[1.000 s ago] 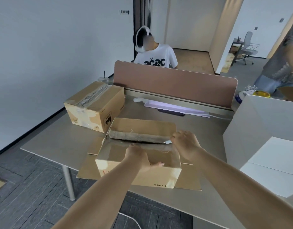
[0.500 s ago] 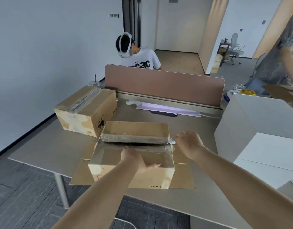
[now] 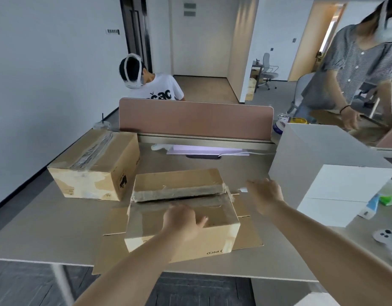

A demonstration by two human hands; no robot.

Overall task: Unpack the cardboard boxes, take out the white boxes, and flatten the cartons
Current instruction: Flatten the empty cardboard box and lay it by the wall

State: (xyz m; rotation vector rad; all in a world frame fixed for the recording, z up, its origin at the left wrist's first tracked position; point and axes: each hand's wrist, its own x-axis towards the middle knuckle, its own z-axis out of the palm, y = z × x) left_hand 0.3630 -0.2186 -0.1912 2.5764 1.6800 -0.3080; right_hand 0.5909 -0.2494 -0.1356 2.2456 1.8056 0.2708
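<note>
Head view: the PICO-marked carton sits at the middle of the desk's near edge, on top of a flattened carton that overhangs that edge a little. The left hand lies palm-down on the near top flap, fingers straight and spread, pressing it. Half a second ago the right hand was at the right end of the taped seam. Now it has swung clear to the right of the carton, over bare desk, and a small pale object shows at its fingertips (a cutter, I'd guess, but motion blur leaves me unable to tell whether the fingers pinch it or hang loose). A dark gap runs the length of the seam and the far flap stands slightly lifted, so the tape looks cut through. The flaps can probably be folded back next to reach whatever white box is inside, which is hidden for now. A sealed carton waits at the desk's left edge, and white boxes stand at its right edge.
</note>
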